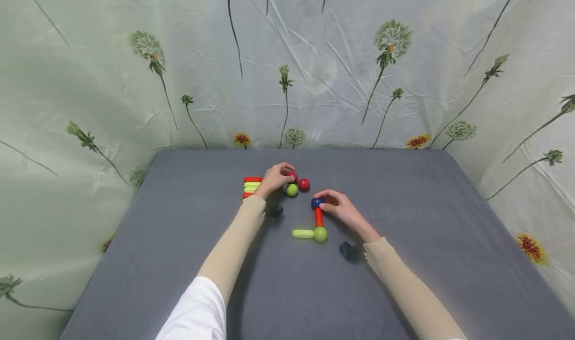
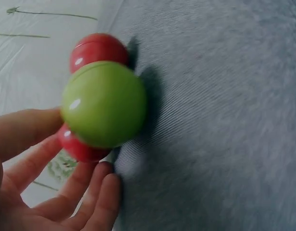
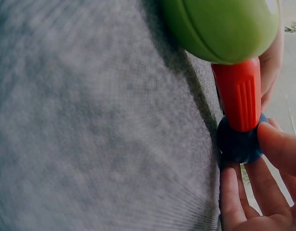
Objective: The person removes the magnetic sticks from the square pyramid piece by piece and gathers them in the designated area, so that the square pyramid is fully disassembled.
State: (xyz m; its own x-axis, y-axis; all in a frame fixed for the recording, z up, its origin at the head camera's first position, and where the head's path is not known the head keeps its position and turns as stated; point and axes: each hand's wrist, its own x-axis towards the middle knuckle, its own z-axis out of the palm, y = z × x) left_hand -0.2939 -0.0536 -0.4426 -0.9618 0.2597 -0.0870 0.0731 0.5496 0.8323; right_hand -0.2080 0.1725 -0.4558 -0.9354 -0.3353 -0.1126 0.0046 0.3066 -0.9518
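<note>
My right hand point(image 1: 343, 211) pinches a blue ball point(image 1: 317, 203) between thumb and fingers. A red rod point(image 1: 319, 217) joins this ball to a green ball point(image 1: 320, 234), and a yellow-green rod point(image 1: 303, 233) reaches left from the green one. In the right wrist view the red rod point(image 3: 239, 96) meets the blue ball point(image 3: 239, 142) between my fingers. Farther back, my left hand point(image 1: 275, 179) has thumb and fingers around a red ball point(image 1: 292, 175). Beside it sit another green ball point(image 1: 292, 189) and a second red ball point(image 1: 304, 184); the green ball point(image 2: 104, 103) partly covers both in the left wrist view.
Left of my left hand lies a row of red and yellow-green rods point(image 1: 252, 185), partly hidden by my forearm. Dark wrist devices point(image 1: 348, 250) hang under both wrists. The grey cloth-covered table point(image 1: 404, 190) ends at a flower-print curtain point(image 1: 332, 80).
</note>
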